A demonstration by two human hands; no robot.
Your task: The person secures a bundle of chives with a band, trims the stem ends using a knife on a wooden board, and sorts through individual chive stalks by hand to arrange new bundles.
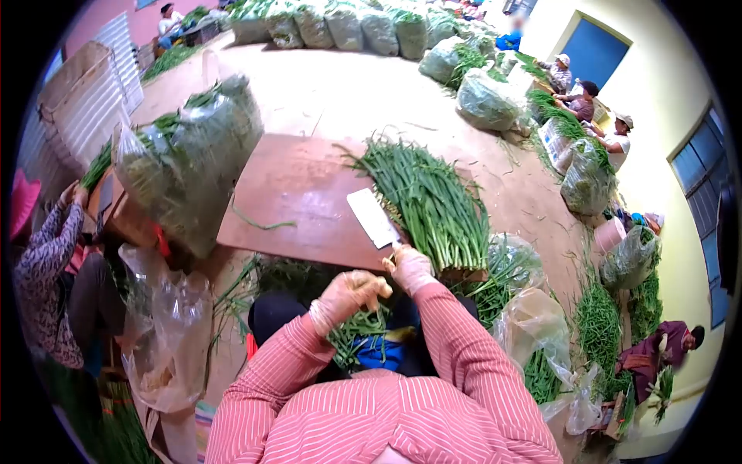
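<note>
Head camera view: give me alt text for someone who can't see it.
A person's right hand holds a cleaver by its handle over a reddish board, beside a pile of long green vegetables. The left hand is close by, nearer the person's body. Beyond, stuffed plastic bags stand in a row, with other people at the sides.

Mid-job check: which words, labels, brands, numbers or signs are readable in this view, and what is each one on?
None: I can read no text anywhere in this view.
White sack at right: may bear printing, too small and blurred to read.
Knife: no legible mark on the blade.
Board: no lettering that I can make out.
</note>
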